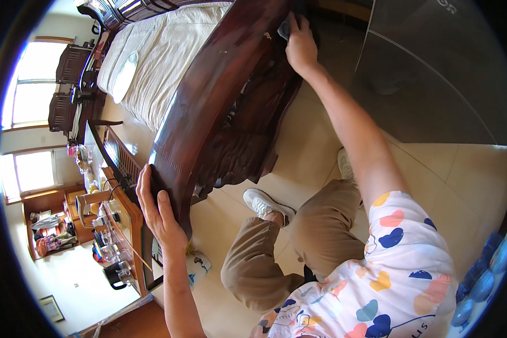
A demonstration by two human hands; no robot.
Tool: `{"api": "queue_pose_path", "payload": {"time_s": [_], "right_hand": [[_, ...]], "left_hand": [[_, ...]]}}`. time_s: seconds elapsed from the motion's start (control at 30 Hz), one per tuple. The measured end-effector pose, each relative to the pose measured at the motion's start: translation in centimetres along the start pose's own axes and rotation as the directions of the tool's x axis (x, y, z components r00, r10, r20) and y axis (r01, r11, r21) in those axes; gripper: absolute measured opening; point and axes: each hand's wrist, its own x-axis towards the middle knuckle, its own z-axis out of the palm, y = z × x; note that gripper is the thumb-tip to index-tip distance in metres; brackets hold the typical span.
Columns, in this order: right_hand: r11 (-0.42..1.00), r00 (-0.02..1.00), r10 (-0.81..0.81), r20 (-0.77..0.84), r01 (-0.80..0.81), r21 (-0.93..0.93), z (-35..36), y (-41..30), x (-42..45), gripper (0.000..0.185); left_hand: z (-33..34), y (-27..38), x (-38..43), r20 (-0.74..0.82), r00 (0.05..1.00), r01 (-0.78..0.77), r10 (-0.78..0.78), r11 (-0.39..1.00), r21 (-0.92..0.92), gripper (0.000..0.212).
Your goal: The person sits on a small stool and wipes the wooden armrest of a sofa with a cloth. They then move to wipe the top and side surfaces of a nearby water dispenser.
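In front of me stretches the dark, glossy wooden back of a carved sofa (213, 80), with relief carving (241, 148) down its side. My right hand (303, 46) presses a grey cloth (284, 29) against the far part of the wood. The cloth is mostly hidden under the fingers. My left hand (164, 217) rests at the near end of the back, thumb apart from the fingers and nothing held. Small pale marks (268, 36) show on the wood near the cloth.
Beyond the back lies a beige seat cover (160, 50). A large dark glossy panel (426, 80) stands at right. At left, a wooden table (129, 211) bears a black jug (115, 274) and other items. Blue-wrapped bottles (477, 283) sit at lower right. Tiled floor (426, 169) lies below.
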Motion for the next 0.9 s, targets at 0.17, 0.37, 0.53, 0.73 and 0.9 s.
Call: {"api": "queue_pose_path", "payload": {"time_s": [0.17, 0.37, 0.53, 0.73, 0.9], "right_hand": [[0.891, 0.845, 0.439, 0.306, -0.453, -0.03, 1.6, -4.4, -7.8, 0.067], [0.849, 0.406, 0.462, 0.789, -0.46, -0.26, 5.9, -2.8, -21.7, 0.069], [0.595, 0.319, 0.45, 0.834, -0.803, -0.014, 1.6, -2.6, -21.7, 0.051], [0.784, 0.704, 0.588, 0.397, -0.617, -0.068, 0.5, 6.3, -9.9, 0.036], [0.849, 0.742, 0.479, 0.47, -0.528, -0.031, 3.7, 10.9, -9.6, 0.059]], "left_hand": [[-0.4, 0.0, -0.6, 0.014, 0.999, 0.045, -0.046, 0.999, 0.016, 0.054], [0.4, 0.5, 1.2, 0.003, 0.999, -0.034, 0.034, 0.999, -0.005, 0.052], [-0.3, -0.3, -0.1, -0.032, 0.999, -0.026, 0.027, 0.999, 0.037, 0.051], [0.0, -0.3, -0.2, -0.021, 1.0, 0.009, -0.009, 1.0, 0.006, 0.052], [0.0, -0.3, -0.1, -0.01, 0.999, 0.039, -0.039, 0.999, -0.027, 0.055]]}}
